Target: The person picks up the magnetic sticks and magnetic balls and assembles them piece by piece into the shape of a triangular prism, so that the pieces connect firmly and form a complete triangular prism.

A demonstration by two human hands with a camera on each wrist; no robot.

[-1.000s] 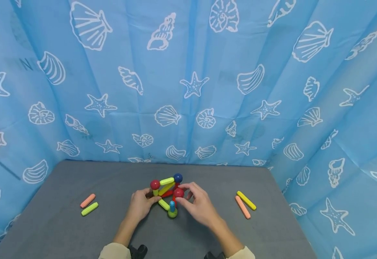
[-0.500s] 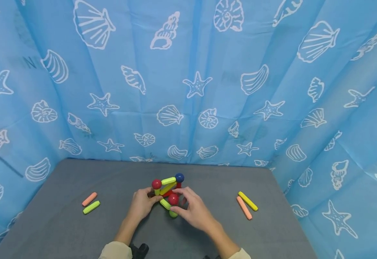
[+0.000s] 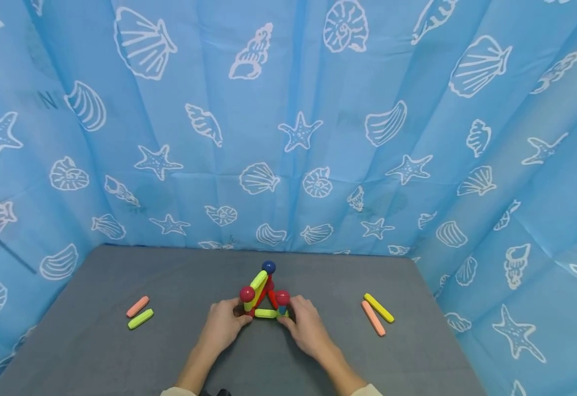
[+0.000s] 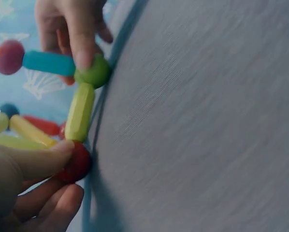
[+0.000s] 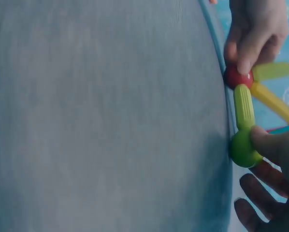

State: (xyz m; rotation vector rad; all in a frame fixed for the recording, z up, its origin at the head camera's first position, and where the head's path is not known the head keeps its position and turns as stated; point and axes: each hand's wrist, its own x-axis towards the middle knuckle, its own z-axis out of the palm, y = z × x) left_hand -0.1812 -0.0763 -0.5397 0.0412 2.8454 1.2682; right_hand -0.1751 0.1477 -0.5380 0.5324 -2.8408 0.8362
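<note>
A frame of colored sticks and balls, likely a magnetic building toy, stands on the table between both hands. My left hand (image 3: 223,325) pinches the red ball (image 4: 78,162) at its near left base corner. On the near right corner, my right hand (image 3: 309,328) pinches the green ball (image 5: 243,149) between thumb and fingers. A lime stick (image 3: 265,313) joins these two balls. From the green ball rises a blue stick (image 4: 48,63) topped by a red ball (image 3: 282,297). Another red ball (image 3: 247,293) tops the left upright, and a dark blue ball (image 3: 269,267) sits highest at the back.
Left of the hands lie an orange stick (image 3: 137,306) and a lime stick (image 3: 141,319). A yellow stick (image 3: 379,308) and another orange stick (image 3: 373,318) lie to the right. A blue shell-patterned curtain (image 3: 298,165) hangs behind the grey table (image 3: 184,275).
My right hand has put the red ball on the blue stick, let it go and moved down to the green ball. The frame has turned, bringing its green corner to the right.
</note>
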